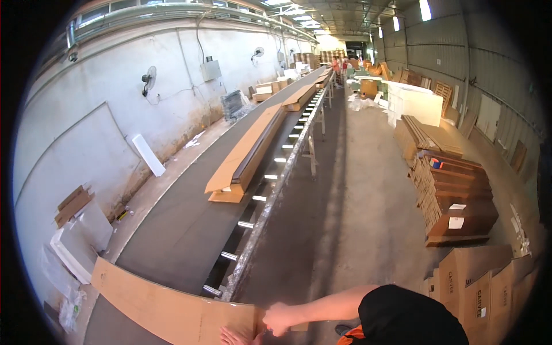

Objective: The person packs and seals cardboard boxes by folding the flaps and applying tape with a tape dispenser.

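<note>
A long brown cardboard carton [167, 305] lies across the near end of the dark conveyor belt [172, 247]. My left hand [233, 336] rests on the carton's top near its right end, fingers stretched out; the lower picture edge cuts it off. Just right of it, my right hand [278, 318] is closed in a fist at the carton's end. Whatever it grips is hidden. Farther up the line sits a long open carton [253, 149] with a dark strip along its side.
A metal roller rail [270, 230] runs along the belt's right side. Stacked brown panels [457, 198] and cardboard boxes [477, 287] stand on the floor at right. White slabs [80, 238] lean by the left wall. People [339, 66] are far back.
</note>
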`<state>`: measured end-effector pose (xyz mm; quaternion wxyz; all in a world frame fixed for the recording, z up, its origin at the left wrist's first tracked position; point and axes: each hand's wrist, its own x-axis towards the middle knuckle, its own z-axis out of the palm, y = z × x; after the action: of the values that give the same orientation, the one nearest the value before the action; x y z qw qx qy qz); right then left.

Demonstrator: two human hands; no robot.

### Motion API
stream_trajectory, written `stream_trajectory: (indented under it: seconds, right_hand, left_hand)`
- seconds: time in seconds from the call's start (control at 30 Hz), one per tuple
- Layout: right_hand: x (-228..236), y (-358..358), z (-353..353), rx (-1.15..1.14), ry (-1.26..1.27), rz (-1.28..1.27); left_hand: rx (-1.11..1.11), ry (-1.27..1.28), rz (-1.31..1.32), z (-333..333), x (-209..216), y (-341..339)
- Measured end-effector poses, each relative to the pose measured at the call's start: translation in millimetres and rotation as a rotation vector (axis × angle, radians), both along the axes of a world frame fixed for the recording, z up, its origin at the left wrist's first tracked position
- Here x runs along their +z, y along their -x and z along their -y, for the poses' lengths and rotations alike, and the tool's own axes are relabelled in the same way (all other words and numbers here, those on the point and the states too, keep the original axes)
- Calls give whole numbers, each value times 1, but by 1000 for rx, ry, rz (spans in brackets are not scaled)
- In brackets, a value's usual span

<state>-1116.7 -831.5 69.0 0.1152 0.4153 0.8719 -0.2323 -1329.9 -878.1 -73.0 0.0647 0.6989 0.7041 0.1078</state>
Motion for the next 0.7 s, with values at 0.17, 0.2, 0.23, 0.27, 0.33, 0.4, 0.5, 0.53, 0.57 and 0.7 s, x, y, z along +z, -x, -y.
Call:
stream_trajectory:
  seconds: [0.17,0.2,0.23,0.27,0.33,0.4,0.5,0.53,0.57,0.7]
  right_hand:
    - [-40,40,-1,45,-159,89]
    - [-75,42,6,24,-161,89]
    - [-138,35,10,213,-413,239]
    - [-174,36,18,423,-657,382]
    - [-148,35,38,414,-237,385]
    - [-120,23,58,199,24,219]
    - [-19,44,73,172,82,109]
    - [20,52,72,139,65,60]
    - [39,58,71,102,-20,-150]
    - [62,139,43,-48,-301,-529]
  left_hand:
    - [-95,25,-86,4,32,1]
    - [-115,22,-88,17,31,6]
    - [-157,20,-161,30,39,7]
    - [-178,27,-241,46,48,19]
    - [-133,101,-248,73,60,58]
    - [-179,-16,-177,80,43,66]
    - [-335,-126,-32,82,32,92]
    - [-334,-133,-22,81,31,94]
    - [-274,-56,71,85,31,95]
    - [-56,90,506,86,14,110]
